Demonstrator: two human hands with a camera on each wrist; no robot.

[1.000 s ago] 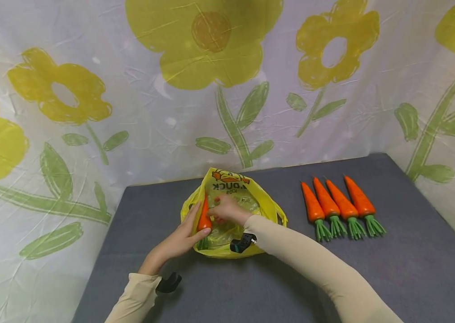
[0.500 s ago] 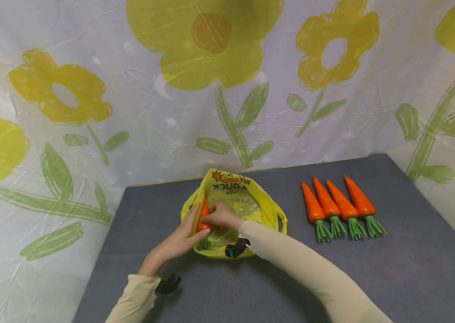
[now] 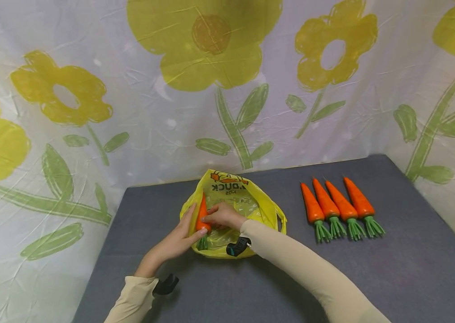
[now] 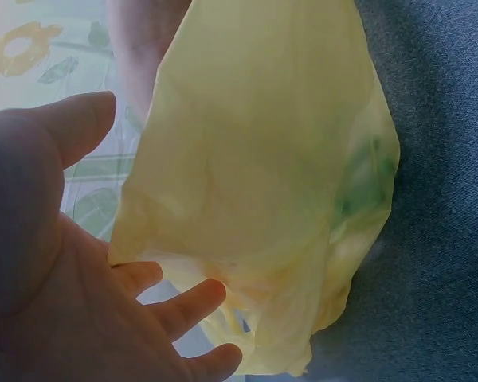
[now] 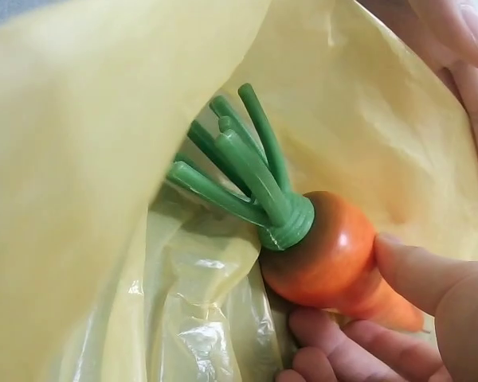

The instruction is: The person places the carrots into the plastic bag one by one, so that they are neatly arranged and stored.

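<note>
Inside a yellow plastic bag (image 3: 265, 204) with a duck print, an orange carrot (image 3: 202, 213) with green stalks lies along the left side. My right hand (image 3: 224, 216) reaches into the bag and holds this carrot; in the right wrist view the thumb presses one side of the orange body and curled fingers lie under it. My left hand (image 3: 174, 243) rests against the bag's left side from outside, fingers fairly straight and spread, thumb toward the rim. Through the thin plastic, the left wrist view shows the green stalks (image 4: 366, 179) faintly.
Several more carrots (image 3: 329, 206) lie side by side on the grey table (image 3: 243, 291), right of the bag, stalks toward me. A white cloth with yellow flowers (image 3: 150, 134) hangs behind the table.
My right hand has moved left and down inside the bag and taken hold of the carrot. The left hand stays nearly still at the bag's side.
</note>
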